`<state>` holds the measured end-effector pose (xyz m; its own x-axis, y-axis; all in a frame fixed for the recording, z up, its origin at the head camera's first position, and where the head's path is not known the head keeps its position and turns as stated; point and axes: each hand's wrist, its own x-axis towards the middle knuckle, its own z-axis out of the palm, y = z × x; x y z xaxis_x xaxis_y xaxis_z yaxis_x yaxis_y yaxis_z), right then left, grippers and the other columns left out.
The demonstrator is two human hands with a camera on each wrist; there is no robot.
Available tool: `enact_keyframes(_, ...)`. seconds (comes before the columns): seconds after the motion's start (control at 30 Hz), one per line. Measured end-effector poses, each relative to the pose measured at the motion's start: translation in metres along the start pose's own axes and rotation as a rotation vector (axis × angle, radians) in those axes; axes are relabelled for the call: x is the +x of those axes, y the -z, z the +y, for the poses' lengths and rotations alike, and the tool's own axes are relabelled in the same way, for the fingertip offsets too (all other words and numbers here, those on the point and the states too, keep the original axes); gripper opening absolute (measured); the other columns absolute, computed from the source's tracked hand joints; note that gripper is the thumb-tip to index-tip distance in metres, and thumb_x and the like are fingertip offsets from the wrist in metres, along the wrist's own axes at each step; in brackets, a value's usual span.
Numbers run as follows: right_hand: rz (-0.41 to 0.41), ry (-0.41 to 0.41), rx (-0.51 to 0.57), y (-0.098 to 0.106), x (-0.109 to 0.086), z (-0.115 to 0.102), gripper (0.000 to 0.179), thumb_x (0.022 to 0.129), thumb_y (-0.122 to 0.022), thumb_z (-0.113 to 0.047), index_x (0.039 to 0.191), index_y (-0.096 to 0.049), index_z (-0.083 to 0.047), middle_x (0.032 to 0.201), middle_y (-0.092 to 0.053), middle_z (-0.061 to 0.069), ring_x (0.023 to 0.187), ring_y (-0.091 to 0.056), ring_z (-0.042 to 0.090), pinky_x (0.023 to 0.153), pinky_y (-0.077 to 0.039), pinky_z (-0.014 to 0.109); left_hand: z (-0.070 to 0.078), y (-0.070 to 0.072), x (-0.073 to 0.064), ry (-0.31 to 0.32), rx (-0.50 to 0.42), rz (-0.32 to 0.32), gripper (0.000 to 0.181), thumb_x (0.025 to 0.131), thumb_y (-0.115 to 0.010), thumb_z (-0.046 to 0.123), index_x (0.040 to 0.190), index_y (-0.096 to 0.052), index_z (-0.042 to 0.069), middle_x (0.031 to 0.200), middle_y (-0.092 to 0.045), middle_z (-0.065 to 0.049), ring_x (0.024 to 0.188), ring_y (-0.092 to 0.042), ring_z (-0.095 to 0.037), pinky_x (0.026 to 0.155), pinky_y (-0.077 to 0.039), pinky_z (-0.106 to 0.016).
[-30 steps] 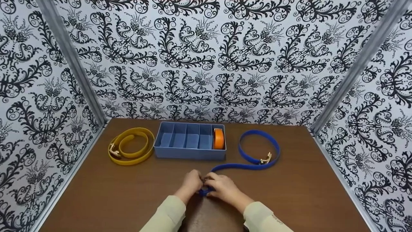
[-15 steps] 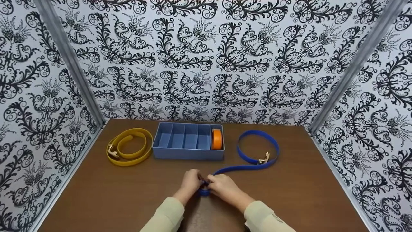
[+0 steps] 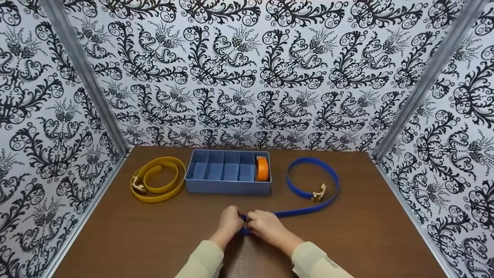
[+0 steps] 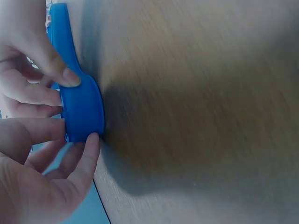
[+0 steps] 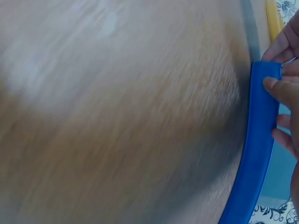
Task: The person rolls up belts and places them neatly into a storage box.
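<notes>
A blue belt [image 3: 297,211] lies on the table, its gold buckle [image 3: 319,192] inside a wide loop at the right. Its near end is bent into a small coil [image 4: 84,112] between both hands. The left hand [image 3: 228,224] holds the coil's left side, fingertips on its edge in the left wrist view. From the right, the right hand [image 3: 268,227] pinches the strap, with its thumb [image 5: 271,84] flat on the outer face and the other fingers behind. The inside of the coil is mostly hidden by the fingers.
A blue-grey divided box [image 3: 227,187] stands at the back, with a rolled orange belt [image 3: 263,168] in its rightmost compartment. Left of it lies a loosely coiled yellow belt [image 3: 154,199] with a gold buckle. Patterned walls [image 3: 239,77] enclose the brown table [image 3: 135,239].
The strap between the right hand and the loop has been drawn straighter and nearer. Both hands stay at the coil, their fingers shifting slightly. The box and yellow belt stay put.
</notes>
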<state>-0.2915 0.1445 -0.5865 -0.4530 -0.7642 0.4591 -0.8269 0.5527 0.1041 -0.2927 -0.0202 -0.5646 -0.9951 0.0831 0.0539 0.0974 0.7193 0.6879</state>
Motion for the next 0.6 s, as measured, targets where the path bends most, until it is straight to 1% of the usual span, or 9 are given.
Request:
enact_keyframes(0.1,0.041,0.103,0.017,0.001,-0.002,0.004,0.018,0.076,-0.081,-0.014,0.094,-0.077,-0.017,0.097,-0.061,-0.004,0.082,-0.057,0.011,0.067,-0.048,0.02,-0.001,0.0,0.003,-0.057,0.0,-0.03,0.023,0.069,-0.064,-0.013,0.061,-0.058,0.007,0.061,-0.051,0.003,0.057,-0.037,-0.012,0.053,-0.034,-0.027)
enact_keyframes(0.13,0.059,0.142,0.018,0.001,-0.003,0.006,0.02,0.076,-0.08,-0.014,0.095,-0.077,-0.017,0.099,-0.061,-0.004,0.083,-0.058,0.011,0.068,-0.048,0.02,-0.001,0.0,0.004,-0.075,0.001,-0.04,0.024,0.069,-0.063,-0.014,0.059,-0.059,0.007,0.06,-0.052,0.004,0.057,-0.037,-0.011,0.053,-0.034,-0.026)
enact_keyframes(0.2,0.094,0.209,0.031,0.002,-0.004,0.009,0.019,0.079,-0.077,-0.013,0.097,-0.077,-0.017,0.101,-0.063,-0.003,0.084,-0.058,0.011,0.07,-0.048,0.019,-0.002,0.002,0.005,-0.114,0.004,-0.065,0.025,0.07,-0.062,-0.014,0.057,-0.058,0.007,0.059,-0.051,0.003,0.056,-0.037,-0.012,0.052,-0.035,-0.026)
enact_keyframes(0.3,0.126,0.279,0.045,0.004,-0.007,0.015,0.018,0.087,-0.066,-0.012,0.1,-0.077,-0.017,0.1,-0.066,-0.003,0.081,-0.056,0.012,0.068,-0.045,0.021,-0.004,0.004,0.006,-0.181,0.019,-0.096,0.022,0.068,-0.062,-0.016,0.067,-0.071,0.004,0.069,-0.066,-0.001,0.063,-0.05,-0.012,0.057,-0.046,-0.028)
enact_keyframes(0.37,0.137,0.307,0.059,0.005,-0.009,0.018,0.023,0.09,-0.058,-0.012,0.102,-0.077,-0.017,0.101,-0.067,-0.003,0.082,-0.056,0.013,0.07,-0.044,0.024,-0.005,0.005,0.007,-0.227,0.025,-0.126,0.023,0.068,-0.063,-0.016,0.074,-0.075,0.003,0.075,-0.07,-0.005,0.069,-0.058,-0.015,0.062,-0.05,-0.03)
enact_keyframes(0.43,0.146,0.329,0.06,0.005,-0.009,0.02,0.027,0.091,-0.053,-0.011,0.102,-0.077,-0.016,0.1,-0.068,-0.003,0.085,-0.057,0.014,0.073,-0.045,0.027,-0.007,0.006,0.008,-0.255,0.02,-0.152,0.025,0.067,-0.065,-0.016,0.079,-0.077,0.003,0.079,-0.072,-0.007,0.074,-0.064,-0.02,0.066,-0.053,-0.032)
enact_keyframes(0.53,0.174,0.338,0.071,0.002,-0.008,0.021,0.025,0.092,-0.055,-0.011,0.099,-0.078,-0.015,0.095,-0.069,-0.003,0.086,-0.059,0.018,0.079,-0.046,0.031,-0.01,0.006,0.009,-0.289,0.013,-0.169,0.025,0.068,-0.068,-0.014,0.084,-0.078,0.002,0.081,-0.072,-0.007,0.079,-0.067,-0.024,0.07,-0.054,-0.034)
enact_keyframes(0.6,0.197,0.325,0.079,-0.001,-0.006,0.02,0.021,0.09,-0.059,-0.01,0.095,-0.078,-0.015,0.089,-0.068,-0.003,0.084,-0.059,0.018,0.08,-0.046,0.032,-0.012,0.005,0.009,-0.284,0.002,-0.173,0.022,0.071,-0.069,-0.013,0.088,-0.076,-0.001,0.085,-0.072,-0.009,0.082,-0.067,-0.025,0.072,-0.054,-0.035)
